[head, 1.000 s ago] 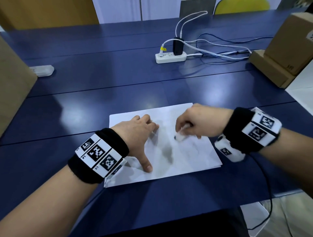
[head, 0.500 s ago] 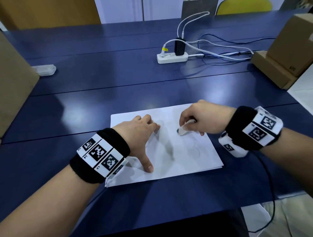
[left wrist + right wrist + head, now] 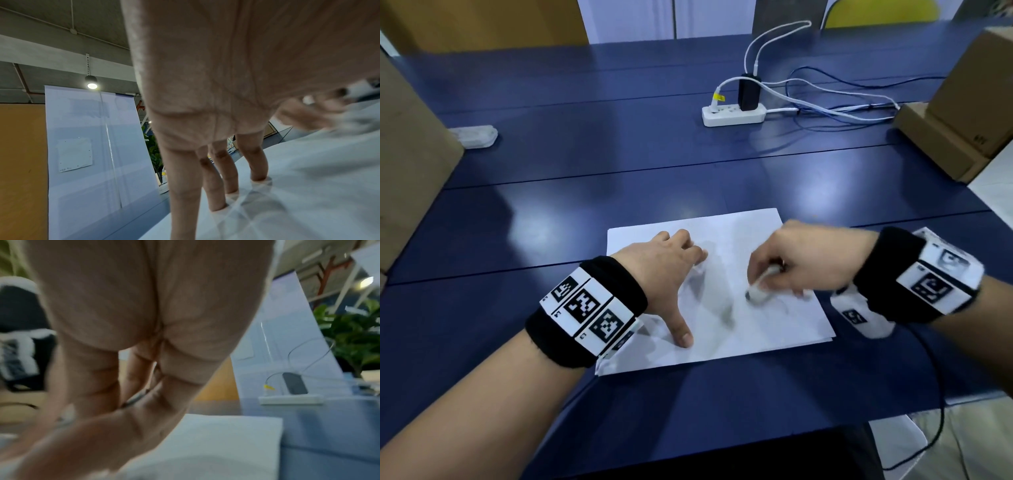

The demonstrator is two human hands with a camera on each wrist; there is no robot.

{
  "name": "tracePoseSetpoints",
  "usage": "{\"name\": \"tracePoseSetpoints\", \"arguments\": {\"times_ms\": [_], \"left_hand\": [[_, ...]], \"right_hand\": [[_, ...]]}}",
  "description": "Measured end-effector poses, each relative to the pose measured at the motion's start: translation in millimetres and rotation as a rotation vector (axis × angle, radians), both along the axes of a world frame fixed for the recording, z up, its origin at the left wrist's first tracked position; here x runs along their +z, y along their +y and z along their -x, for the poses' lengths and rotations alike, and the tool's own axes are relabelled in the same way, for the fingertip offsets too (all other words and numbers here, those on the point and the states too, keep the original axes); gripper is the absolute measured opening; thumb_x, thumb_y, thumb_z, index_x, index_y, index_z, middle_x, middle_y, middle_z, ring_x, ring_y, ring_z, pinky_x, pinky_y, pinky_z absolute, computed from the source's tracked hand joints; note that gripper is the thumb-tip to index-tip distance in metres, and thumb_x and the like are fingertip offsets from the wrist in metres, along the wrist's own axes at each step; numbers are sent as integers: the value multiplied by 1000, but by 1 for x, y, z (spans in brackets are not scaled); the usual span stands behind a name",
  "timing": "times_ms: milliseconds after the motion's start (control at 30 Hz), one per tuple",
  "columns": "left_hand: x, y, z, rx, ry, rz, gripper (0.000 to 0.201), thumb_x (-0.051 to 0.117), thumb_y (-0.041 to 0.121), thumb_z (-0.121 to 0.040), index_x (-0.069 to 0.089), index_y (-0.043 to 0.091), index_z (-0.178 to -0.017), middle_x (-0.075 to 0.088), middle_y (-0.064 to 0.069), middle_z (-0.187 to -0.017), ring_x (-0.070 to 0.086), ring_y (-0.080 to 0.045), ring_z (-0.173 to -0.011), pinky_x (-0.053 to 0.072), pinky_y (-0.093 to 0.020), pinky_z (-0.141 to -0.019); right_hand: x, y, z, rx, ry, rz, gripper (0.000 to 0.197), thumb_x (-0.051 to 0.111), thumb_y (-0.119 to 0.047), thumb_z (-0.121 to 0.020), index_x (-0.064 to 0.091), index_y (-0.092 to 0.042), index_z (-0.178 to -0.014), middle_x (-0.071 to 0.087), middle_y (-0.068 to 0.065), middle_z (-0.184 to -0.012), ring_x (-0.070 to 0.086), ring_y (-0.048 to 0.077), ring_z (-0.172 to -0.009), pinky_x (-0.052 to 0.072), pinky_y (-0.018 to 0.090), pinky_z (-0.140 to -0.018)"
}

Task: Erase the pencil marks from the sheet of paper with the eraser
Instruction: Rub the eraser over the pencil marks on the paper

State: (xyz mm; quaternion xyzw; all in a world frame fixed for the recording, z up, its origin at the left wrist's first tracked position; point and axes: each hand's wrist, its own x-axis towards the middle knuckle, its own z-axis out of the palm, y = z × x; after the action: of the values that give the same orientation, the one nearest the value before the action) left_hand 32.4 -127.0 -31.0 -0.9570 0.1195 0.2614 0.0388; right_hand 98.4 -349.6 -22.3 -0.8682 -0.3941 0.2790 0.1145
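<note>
Gripwise, the left hand point(image 3: 664, 270) at lower centre-left of the head view holds nothing: its fingers point(image 3: 258, 164) are spread and fairly straight, tips planted on the sheet of paper point(image 3: 726, 329), thumb splayed toward the bottom edge. The left wrist view confirms several fingertips touching the white surface. That sheet lies flat on the blue worktop point(image 3: 619, 161) in the lower middle of the frame, its left part pinned under this hand. Paper like this is light, thin and limp, so it likely slides or buckles under rubbing unless pressed flat close beside the stroke; a pinch at a corner would probably crease it.

Further right, the right hand point(image 3: 811, 257) has its grip narrowed around the eraser point(image 3: 758, 291), a small white piece pinched between curled fingers and thumb, its dark lower tip on the paper just right of centre. Motion blur hides the exact finger placement. Faint pencil marks point(image 3: 784, 308) show on the paper just right of the eraser's tip. An eraser should be slightly soft and grippy, best held low near its working end so it does not bend or snap.

In the upper right sit a white power strip point(image 3: 734, 114) and a cardboard box point(image 3: 945, 137), well apart from the work.
</note>
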Motion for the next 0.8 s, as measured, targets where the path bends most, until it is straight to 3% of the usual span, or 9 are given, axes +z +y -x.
{"name": "tracePoseSetpoints", "arguments": {"times_ms": [67,100,267,333,467,533,667,733,800], "left_hand": [[-1,0,0,0,-1,3,132,83,72,-39,21,33,-149,29,12,-132,33,-14,-123,50,-40,-91],[-1,0,0,-5,-1,3,133,83,72,-39,19,34,-149,29,11,-133,33,-14,-123,50,-39,-91],[-2,1,-1,-20,0,11,133,82,74,-37,14,45,-148,29,10,-133,33,-16,-121,51,-42,-90],[-2,1,-1,-18,7,5,130,80,76,-38,13,50,-147,27,9,-133,32,-17,-122,51,-45,-89],[-3,-3,0,-2,-18,4,111,66,86,-51,20,50,-146,28,7,-135,33,-19,-123,51,-45,-88],[-4,-5,-1,2,-41,2,105,62,87,-54,24,48,-144,31,6,-133,35,-19,-120,51,-43,-85],[-4,-8,0,4,-65,-5,101,63,86,-55,30,46,-141,33,6,-131,37,-19,-119,50,-41,-82],[-3,-9,0,8,-57,-5,101,64,86,-55,30,45,-141,33,5,-131,37,-20,-120,51,-42,-84],[-3,-9,-1,17,-48,-2,102,65,85,-54,30,46,-142,34,5,-131,37,-21,-120,51,-44,-86]], "right_hand": [[3,0,16,76,130,62,4,68,-26,-89,71,-25,-91,66,-11,-59,64,11,-47,52,22,-49],[2,0,17,91,136,72,5,68,-25,-89,71,-24,-93,67,-12,-59,63,11,-46,53,24,-49],[-5,2,-19,-87,-148,-26,10,65,-33,-90,71,-26,-95,72,-7,-72,67,7,-51,59,36,-73],[-4,-1,-19,-103,-147,-42,12,64,-37,-89,70,-27,-93,71,-8,-72,67,7,-50,59,37,-72],[3,-3,11,67,69,82,6,68,-31,-88,70,-26,-92,69,-8,-63,66,11,-52,55,25,-56],[2,-1,10,88,53,96,6,66,-28,-89,70,-26,-94,69,-12,-62,67,10,-52,58,28,-60],[-5,0,-23,-110,-171,6,8,63,-31,-91,69,-27,-96,73,-7,-76,66,5,-49,60,36,-74],[-5,-2,-24,-158,-175,-29,9,64,-34,-91,68,-27,-93,70,-8,-73,66,6,-48,60,36,-72],[-2,-5,-12,-74,-100,-18,6,64,-30,-91,68,-27,-93,71,-8,-74,67,8,-49,58,29,-67]]}}
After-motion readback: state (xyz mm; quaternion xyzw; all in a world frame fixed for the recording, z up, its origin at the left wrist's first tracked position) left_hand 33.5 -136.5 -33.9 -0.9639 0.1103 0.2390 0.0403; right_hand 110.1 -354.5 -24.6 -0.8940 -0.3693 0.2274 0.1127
